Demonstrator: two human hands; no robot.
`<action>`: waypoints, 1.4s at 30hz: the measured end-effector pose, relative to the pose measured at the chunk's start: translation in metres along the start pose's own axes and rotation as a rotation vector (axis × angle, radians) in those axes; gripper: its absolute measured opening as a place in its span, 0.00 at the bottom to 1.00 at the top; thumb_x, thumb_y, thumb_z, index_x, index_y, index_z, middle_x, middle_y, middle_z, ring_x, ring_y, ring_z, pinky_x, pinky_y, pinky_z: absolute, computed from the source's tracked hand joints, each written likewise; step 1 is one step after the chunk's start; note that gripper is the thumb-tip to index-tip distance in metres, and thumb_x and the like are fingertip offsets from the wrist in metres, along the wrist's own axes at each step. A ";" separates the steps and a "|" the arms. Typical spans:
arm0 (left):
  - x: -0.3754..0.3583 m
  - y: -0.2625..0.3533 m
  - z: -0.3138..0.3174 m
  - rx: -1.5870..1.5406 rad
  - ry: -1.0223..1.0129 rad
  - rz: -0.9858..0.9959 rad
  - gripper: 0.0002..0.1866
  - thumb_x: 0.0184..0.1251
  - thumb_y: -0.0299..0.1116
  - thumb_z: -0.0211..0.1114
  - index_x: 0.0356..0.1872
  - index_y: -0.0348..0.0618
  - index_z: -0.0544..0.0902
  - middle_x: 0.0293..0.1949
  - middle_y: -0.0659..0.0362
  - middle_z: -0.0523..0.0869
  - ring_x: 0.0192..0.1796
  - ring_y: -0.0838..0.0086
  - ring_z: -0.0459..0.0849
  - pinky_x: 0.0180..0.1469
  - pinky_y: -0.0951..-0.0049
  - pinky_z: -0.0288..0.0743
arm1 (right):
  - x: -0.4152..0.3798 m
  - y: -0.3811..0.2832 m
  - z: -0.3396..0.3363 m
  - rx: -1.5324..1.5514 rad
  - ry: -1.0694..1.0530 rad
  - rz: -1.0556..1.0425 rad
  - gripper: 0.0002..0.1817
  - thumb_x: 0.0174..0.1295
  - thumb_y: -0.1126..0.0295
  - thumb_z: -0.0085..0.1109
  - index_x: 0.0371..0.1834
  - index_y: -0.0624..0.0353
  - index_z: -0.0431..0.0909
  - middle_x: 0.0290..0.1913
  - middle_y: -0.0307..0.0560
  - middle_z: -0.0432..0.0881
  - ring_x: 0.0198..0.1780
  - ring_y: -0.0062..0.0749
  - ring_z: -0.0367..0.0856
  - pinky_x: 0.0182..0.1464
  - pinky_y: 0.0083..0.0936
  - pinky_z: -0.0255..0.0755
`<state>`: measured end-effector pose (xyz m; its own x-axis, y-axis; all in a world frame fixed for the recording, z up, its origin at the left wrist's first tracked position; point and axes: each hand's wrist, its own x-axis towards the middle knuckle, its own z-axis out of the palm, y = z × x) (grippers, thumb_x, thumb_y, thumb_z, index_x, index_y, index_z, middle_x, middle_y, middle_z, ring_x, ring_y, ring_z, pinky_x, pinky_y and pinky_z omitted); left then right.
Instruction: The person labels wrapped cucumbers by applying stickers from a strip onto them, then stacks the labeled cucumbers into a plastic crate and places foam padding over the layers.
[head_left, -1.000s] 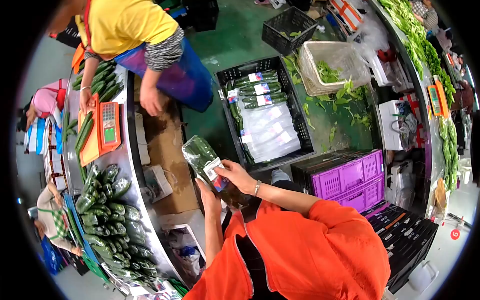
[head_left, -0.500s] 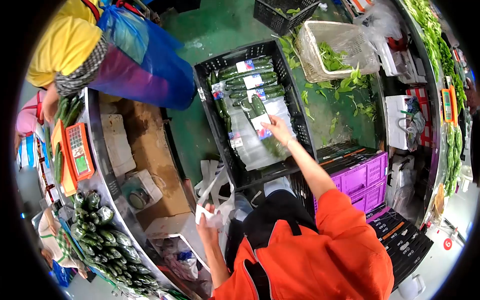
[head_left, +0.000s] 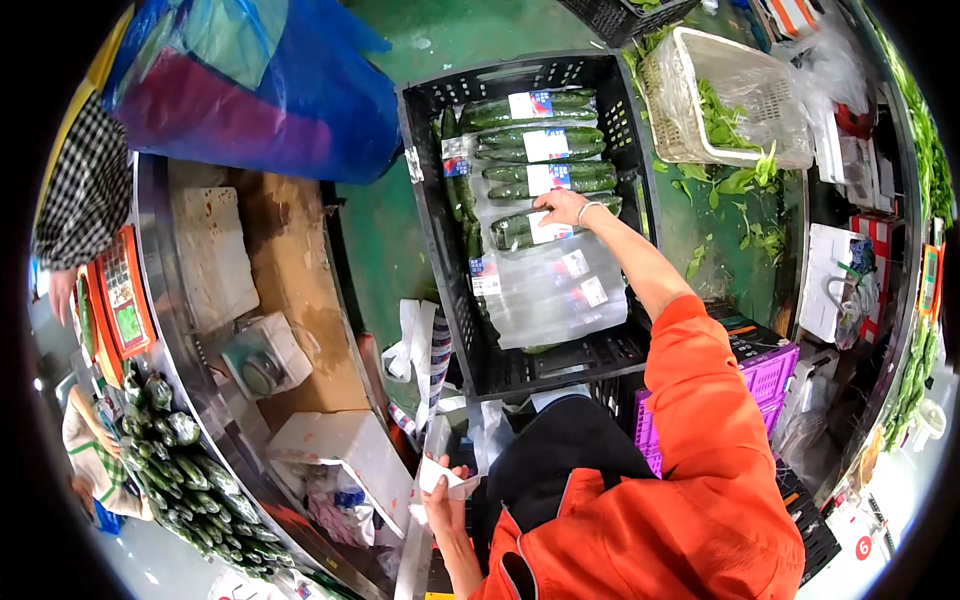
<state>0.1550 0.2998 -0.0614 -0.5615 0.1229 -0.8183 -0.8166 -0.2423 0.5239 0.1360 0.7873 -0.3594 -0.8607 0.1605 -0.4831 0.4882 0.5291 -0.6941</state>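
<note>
In the black crate (head_left: 627, 130) lie several labelled packs of cucumbers (head_left: 545, 145), stacked in a row over clear plastic wrapping (head_left: 560, 290). My right hand (head_left: 566, 208) reaches into the crate, its bent fingers gripping a pack of cucumbers (head_left: 515, 232) by its white, red and blue label. That pack lies crosswise, just in front of the others. Low in the view, close to my body, my left hand (head_left: 447, 503) is closed on a white piece of paper (head_left: 438, 474); its exact kind does not show.
A white plastic basket (head_left: 668, 105) with leafy greens stands right of the crate, with loose leaves on the floor. Purple crates (head_left: 765, 380) sit near my right arm. Left is a counter with an orange scale (head_left: 125, 300) and many cucumbers (head_left: 190, 470). Another person's hand (head_left: 62, 292) is beside the scale.
My right hand has brought the cucumber pack from a steep slant to lying crosswise beside the row. My left hand still has the white paper. The camera view has shifted.
</note>
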 end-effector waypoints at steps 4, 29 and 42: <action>-0.003 -0.003 0.002 -0.018 -0.014 -0.003 0.28 0.53 0.21 0.60 0.58 0.41 0.64 0.43 0.51 0.80 0.37 0.65 0.81 0.50 0.58 0.71 | -0.048 -0.049 0.029 -0.431 0.624 -0.077 0.25 0.49 0.64 0.59 0.52 0.55 0.67 0.48 0.48 0.72 0.53 0.40 0.68 0.55 0.37 0.59; -0.077 0.130 0.011 0.556 -0.176 0.482 0.13 0.62 0.26 0.53 0.48 0.34 0.73 0.39 0.58 0.81 0.41 0.79 0.78 0.46 0.77 0.72 | -0.167 -0.514 0.044 -0.032 -0.063 -1.321 0.14 0.44 0.63 0.64 0.34 0.56 0.77 0.35 0.42 0.76 0.38 0.37 0.72 0.39 0.30 0.66; -0.129 0.201 -0.114 0.164 -0.462 0.439 0.18 0.57 0.24 0.52 0.51 0.31 0.72 0.40 0.55 0.81 0.43 0.71 0.80 0.49 0.73 0.73 | -0.175 -0.677 0.117 -0.009 -0.559 -1.281 0.04 0.48 0.74 0.56 0.27 0.61 0.76 0.27 0.44 0.75 0.32 0.37 0.75 0.34 0.26 0.68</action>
<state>0.0784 0.1258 0.1223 -0.8171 0.4552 -0.3538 -0.4878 -0.2189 0.8451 -0.0267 0.3039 0.1325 -0.5305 -0.7813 0.3288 -0.5875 0.0592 -0.8071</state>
